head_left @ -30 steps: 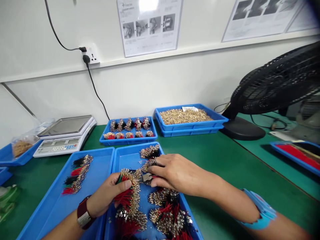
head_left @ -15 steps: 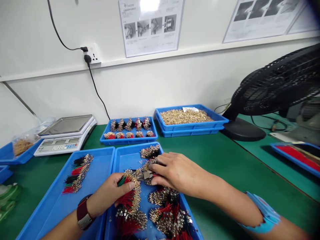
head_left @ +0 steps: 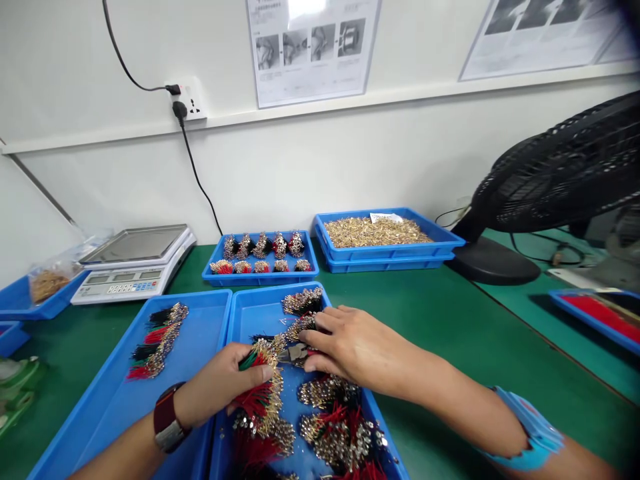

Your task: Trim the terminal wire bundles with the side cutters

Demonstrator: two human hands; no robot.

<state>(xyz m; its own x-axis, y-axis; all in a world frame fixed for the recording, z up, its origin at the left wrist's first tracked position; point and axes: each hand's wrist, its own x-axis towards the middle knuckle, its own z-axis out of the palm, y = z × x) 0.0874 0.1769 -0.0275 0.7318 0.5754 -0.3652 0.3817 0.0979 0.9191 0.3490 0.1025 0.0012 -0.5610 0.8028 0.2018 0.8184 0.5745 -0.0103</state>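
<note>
My left hand (head_left: pixel 227 380) is closed around a bundle of red, green and black wires (head_left: pixel 257 393) with gold and silver metal ends. My right hand (head_left: pixel 345 343) grips a pair of pliers (head_left: pixel 296 354), whose jaws point left and meet the metal ends of that bundle. Whether the jaws are closed on a piece is too small to tell. Both hands work over a blue tray (head_left: pixel 255 307). More wire bundles (head_left: pixel 340 433) with silver ends lie in it below and beside my right hand. In the left blue tray (head_left: pixel 195 333) rests a row of wire bundles (head_left: pixel 157 340).
A digital scale (head_left: pixel 133 263) stands at the back left. Behind my hands, a small blue tray (head_left: pixel 260 277) holds wire bundles. Stacked blue trays (head_left: pixel 385 253) carry gold pins (head_left: pixel 375 232). A black fan (head_left: pixel 545 180) stands at the right, near a tray of red wires (head_left: pixel 600 313).
The view has shifted slightly, so the background sits a little differently. Both hands keep nearly the same position, with the pliers still at the bundle's metal ends.
</note>
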